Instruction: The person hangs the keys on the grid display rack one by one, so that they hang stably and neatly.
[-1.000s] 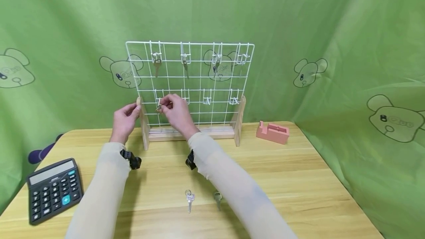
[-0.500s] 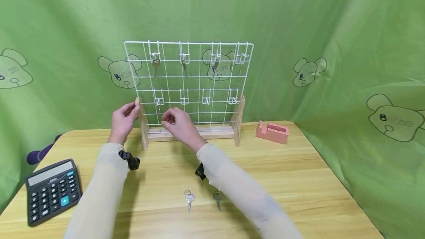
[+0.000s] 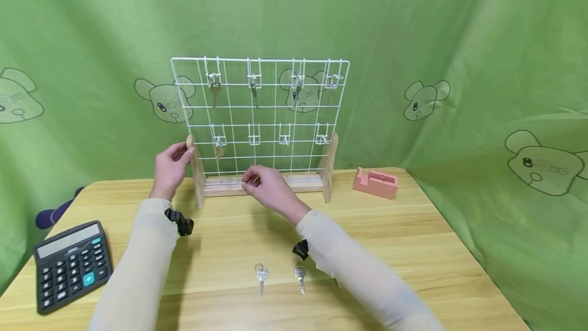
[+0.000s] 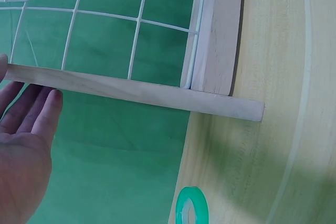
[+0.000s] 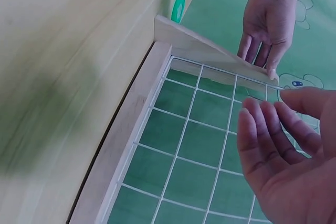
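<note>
A white wire grid rack [image 3: 274, 125] with hooks stands upright in a wooden base. My left hand [image 3: 171, 167] grips the top of its left wooden post [image 3: 197, 178], thumb on one side and fingers on the other in the left wrist view. My right hand [image 3: 271, 188] is in front of the rack's lower bar, fingers loosely curled and holding nothing. A brass-coloured key [image 3: 219, 153] hangs from the lower left hook. More keys hang along the upper row, including a key [image 3: 215, 91] at the left. A silver key with a ring [image 3: 261, 279] and another key [image 3: 300, 279] lie on the table.
A third key [image 3: 338, 283] shows partly beside my right sleeve. At the left is a black calculator [image 3: 72, 264]; a pink tape dispenser [image 3: 375, 183] sits right of the rack. A green ring [image 4: 182, 205] shows in the left wrist view. Green cloth [image 3: 376, 24] surrounds the table.
My right hand has let go of the key at the lower left hook and moved down and to the right. The key now hangs there. My left hand stays on the post.
</note>
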Demonstrator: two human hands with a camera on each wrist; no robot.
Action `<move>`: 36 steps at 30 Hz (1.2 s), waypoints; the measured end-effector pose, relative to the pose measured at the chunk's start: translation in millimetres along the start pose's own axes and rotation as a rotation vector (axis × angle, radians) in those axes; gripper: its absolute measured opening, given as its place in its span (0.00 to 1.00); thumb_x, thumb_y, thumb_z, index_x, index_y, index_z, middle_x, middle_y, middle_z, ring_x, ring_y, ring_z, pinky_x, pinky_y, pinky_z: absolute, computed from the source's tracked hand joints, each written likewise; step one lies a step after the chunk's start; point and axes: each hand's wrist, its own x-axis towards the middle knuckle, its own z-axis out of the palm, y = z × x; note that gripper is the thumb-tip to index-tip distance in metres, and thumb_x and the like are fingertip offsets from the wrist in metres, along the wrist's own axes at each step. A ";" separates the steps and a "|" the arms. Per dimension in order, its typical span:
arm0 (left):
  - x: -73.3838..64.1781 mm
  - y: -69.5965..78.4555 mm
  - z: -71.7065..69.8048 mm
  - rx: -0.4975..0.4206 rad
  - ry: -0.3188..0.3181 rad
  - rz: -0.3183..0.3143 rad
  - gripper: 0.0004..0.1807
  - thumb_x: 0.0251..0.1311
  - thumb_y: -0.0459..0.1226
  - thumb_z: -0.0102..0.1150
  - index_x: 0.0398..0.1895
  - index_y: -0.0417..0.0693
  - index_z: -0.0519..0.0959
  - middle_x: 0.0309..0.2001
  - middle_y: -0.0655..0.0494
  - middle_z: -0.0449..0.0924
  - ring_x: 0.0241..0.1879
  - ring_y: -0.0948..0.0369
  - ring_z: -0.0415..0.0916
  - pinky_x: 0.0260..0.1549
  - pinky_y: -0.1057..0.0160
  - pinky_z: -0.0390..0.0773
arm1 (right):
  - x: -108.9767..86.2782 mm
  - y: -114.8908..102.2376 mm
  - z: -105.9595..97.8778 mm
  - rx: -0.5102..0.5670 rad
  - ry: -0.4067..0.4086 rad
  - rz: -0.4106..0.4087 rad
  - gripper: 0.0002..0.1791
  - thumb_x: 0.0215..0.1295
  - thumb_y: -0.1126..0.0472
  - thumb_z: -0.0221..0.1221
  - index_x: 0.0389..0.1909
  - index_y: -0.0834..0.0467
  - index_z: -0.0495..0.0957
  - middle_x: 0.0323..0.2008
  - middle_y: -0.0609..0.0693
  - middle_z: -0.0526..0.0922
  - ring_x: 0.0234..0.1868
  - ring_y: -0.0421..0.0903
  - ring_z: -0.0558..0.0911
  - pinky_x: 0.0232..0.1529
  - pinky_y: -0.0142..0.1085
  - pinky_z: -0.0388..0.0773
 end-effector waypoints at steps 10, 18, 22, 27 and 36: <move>-3.9 -0.5 -2.7 0.024 0.012 -0.003 0.30 0.71 0.45 0.54 0.71 0.42 0.63 0.68 0.42 0.66 0.66 0.50 0.64 0.66 0.59 0.66 | -30.3 16.2 -2.8 0.047 -0.142 0.008 0.04 0.64 0.67 0.63 0.39 0.59 0.81 0.32 0.44 0.81 0.35 0.40 0.79 0.37 0.30 0.80; -0.1 -1.6 -4.1 0.024 0.020 0.024 0.31 0.70 0.48 0.54 0.71 0.43 0.64 0.67 0.42 0.67 0.65 0.51 0.66 0.63 0.61 0.69 | -57.5 25.3 -1.5 0.019 -0.225 0.059 0.05 0.63 0.67 0.64 0.39 0.56 0.81 0.32 0.41 0.80 0.36 0.39 0.78 0.41 0.30 0.79; 0.5 -1.1 -4.4 0.027 0.018 0.059 0.30 0.71 0.46 0.53 0.71 0.43 0.64 0.68 0.42 0.66 0.66 0.51 0.65 0.64 0.61 0.68 | -71.2 27.6 0.8 -0.010 -0.256 0.073 0.07 0.63 0.65 0.64 0.42 0.58 0.81 0.35 0.41 0.81 0.39 0.39 0.79 0.45 0.32 0.79; 0.8 1.0 -3.4 0.024 0.027 0.072 0.29 0.71 0.45 0.53 0.72 0.47 0.64 0.69 0.44 0.66 0.66 0.52 0.65 0.65 0.61 0.67 | -88.2 32.1 6.7 -0.074 -0.294 0.102 0.12 0.63 0.61 0.66 0.47 0.55 0.82 0.46 0.44 0.82 0.52 0.47 0.79 0.57 0.40 0.76; 0.8 3.0 2.5 -0.021 0.040 0.019 0.29 0.68 0.45 0.58 0.70 0.49 0.67 0.68 0.46 0.67 0.64 0.53 0.68 0.61 0.64 0.71 | -107.5 34.4 18.1 -0.228 -0.362 0.075 0.17 0.60 0.56 0.68 0.51 0.52 0.81 0.49 0.40 0.80 0.54 0.43 0.75 0.60 0.39 0.73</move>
